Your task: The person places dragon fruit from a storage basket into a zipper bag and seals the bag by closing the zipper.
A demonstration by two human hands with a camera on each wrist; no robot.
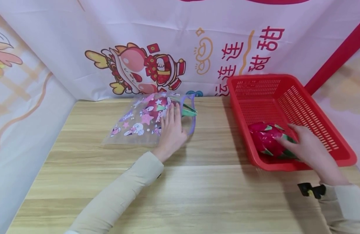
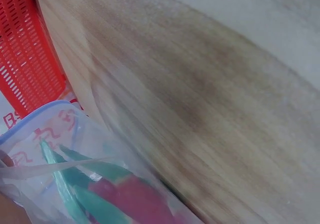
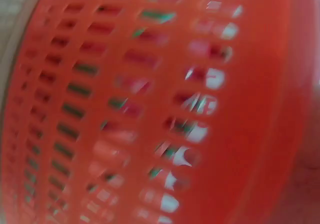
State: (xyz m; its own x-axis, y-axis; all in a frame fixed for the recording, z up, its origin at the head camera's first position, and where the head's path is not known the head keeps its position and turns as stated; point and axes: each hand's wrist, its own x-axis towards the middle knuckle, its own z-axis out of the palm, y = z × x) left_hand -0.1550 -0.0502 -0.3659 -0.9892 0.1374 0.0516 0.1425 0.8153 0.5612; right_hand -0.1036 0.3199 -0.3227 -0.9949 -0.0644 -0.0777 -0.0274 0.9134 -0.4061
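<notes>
A clear plastic bag [image 1: 130,133] with a purple rim and cartoon prints lies on the table, its mouth facing right. Inside it is a red dragon fruit [image 2: 145,199] with green leaf tips poking toward the opening. My left hand [image 1: 172,130] rests on the bag near the mouth, its fingers extended over the film. At the right, a second, shiny dragon fruit [image 1: 269,139] sits in the near end of a red plastic basket [image 1: 311,113]. My right hand [image 1: 310,149] grips this fruit with the thumb and fingers; the fingertips are partly hidden. The right wrist view shows mostly the slotted basket wall [image 3: 260,109].
The wooden table [image 1: 197,195] runs up to a printed cloth backdrop [image 1: 174,32]. Another pale cloth [image 1: 36,113] hangs along the left side. The basket's raised rim stands between the bag and the fruit at right.
</notes>
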